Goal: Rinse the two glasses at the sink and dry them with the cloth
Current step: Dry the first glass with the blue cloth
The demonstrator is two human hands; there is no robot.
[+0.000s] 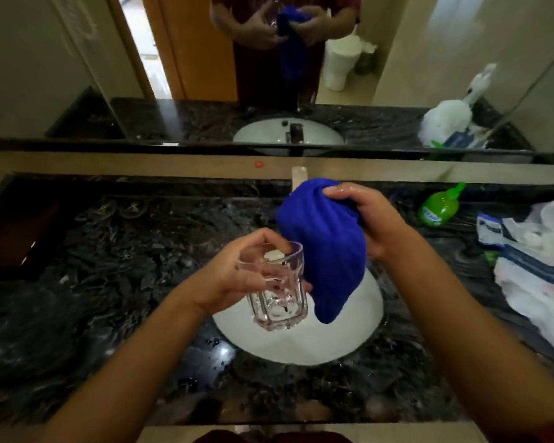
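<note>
My left hand (237,273) grips a clear faceted glass (277,292) by its rim and side, holding it roughly upright over the white sink basin (359,318). My right hand (365,219) clutches a blue cloth (327,247) from the top, so that it hangs down beside the glass on the right and touches its side. Two faint clear round shapes (119,207) rest on the black counter at the back left; I cannot tell what they are. The faucet is mostly hidden behind the cloth.
The black marble counter (109,282) surrounds the basin. A green soap bottle (438,207) stands at the back right, with white and blue plastic bags (538,266) along the right edge. A mirror (269,59) fills the wall behind.
</note>
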